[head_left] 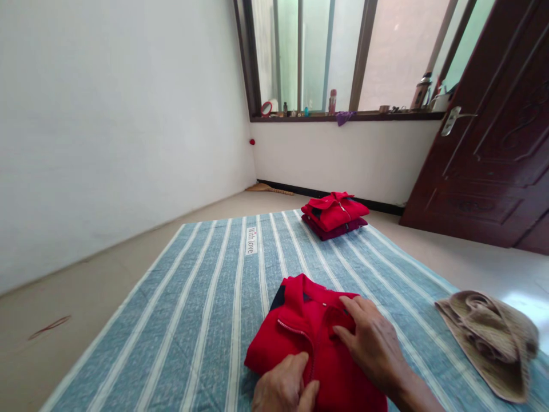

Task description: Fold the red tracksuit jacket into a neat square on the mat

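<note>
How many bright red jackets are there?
2: the near jacket under the left hand and right hand, and the far jacket on a maroon garment. Others may be hidden.

A red jacket (pixel 317 331), collar unzipped, lies folded on striped cloth (pixel 201 320).

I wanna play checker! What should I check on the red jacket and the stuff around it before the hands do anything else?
1. Both hands on the jacket: ok. The left hand and right hand both touch the red jacket.
2. Zip done up to the top: not ok. The zip is open near the collar.
3. Underside of the jacket smooth: cannot tell. It's hidden.
4. Pile stacked: ok. The folded pile sits at the far end of the striped sheet.
5. Brown cloth out of the way: ok. The brown cloth lies apart, off to the right.
</note>
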`<state>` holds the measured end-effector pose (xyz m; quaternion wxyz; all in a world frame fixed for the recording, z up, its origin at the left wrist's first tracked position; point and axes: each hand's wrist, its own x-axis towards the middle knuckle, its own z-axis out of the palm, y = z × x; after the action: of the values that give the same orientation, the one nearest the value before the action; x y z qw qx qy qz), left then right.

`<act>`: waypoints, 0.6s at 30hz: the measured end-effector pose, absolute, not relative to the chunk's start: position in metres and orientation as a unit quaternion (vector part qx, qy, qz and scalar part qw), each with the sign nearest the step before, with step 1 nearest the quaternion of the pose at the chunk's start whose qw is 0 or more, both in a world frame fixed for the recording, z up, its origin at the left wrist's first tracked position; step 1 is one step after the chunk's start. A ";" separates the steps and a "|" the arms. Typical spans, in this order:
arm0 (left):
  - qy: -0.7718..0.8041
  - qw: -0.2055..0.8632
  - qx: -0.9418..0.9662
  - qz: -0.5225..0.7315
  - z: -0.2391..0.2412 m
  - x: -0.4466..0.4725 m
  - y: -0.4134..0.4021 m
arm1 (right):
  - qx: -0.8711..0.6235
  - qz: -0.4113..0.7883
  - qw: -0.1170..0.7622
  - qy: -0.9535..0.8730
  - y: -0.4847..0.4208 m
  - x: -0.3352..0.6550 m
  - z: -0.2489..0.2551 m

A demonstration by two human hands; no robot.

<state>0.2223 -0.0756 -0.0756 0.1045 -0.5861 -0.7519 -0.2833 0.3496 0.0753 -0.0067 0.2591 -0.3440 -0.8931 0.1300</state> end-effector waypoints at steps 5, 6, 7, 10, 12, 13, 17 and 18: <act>-0.758 0.017 -0.604 -0.246 -0.034 0.225 -0.080 | -0.365 0.134 0.188 -0.902 0.075 0.349 0.005; -0.761 0.008 -0.603 -0.241 -0.028 0.225 -0.080 | -0.371 0.134 0.187 -0.899 0.074 0.348 0.005; -0.763 0.004 -0.600 -0.239 -0.023 0.225 -0.080 | -0.376 0.135 0.192 -0.896 0.074 0.347 0.004; -0.764 0.001 -0.600 -0.235 -0.018 0.226 -0.079 | -0.362 0.115 0.241 -0.893 0.071 0.346 -0.002; -0.762 0.005 -0.602 -0.237 -0.017 0.227 -0.078 | -0.318 0.080 0.292 -0.898 0.067 0.348 -0.008; -0.761 0.008 -0.603 -0.239 -0.017 0.227 -0.078 | -0.290 0.067 0.317 -0.901 0.064 0.349 -0.011; -0.750 0.026 -0.612 -0.251 -0.018 0.227 -0.076 | -0.205 0.062 0.369 -0.904 0.054 0.357 -0.021; -0.745 0.032 -0.615 -0.257 -0.019 0.226 -0.075 | -0.200 0.064 0.374 -0.903 0.052 0.359 -0.023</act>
<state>0.2263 -0.0751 -0.0187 0.0323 -0.6151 -0.7448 -0.2565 0.3592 0.0520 -0.0234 0.3736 -0.2001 -0.9035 0.0642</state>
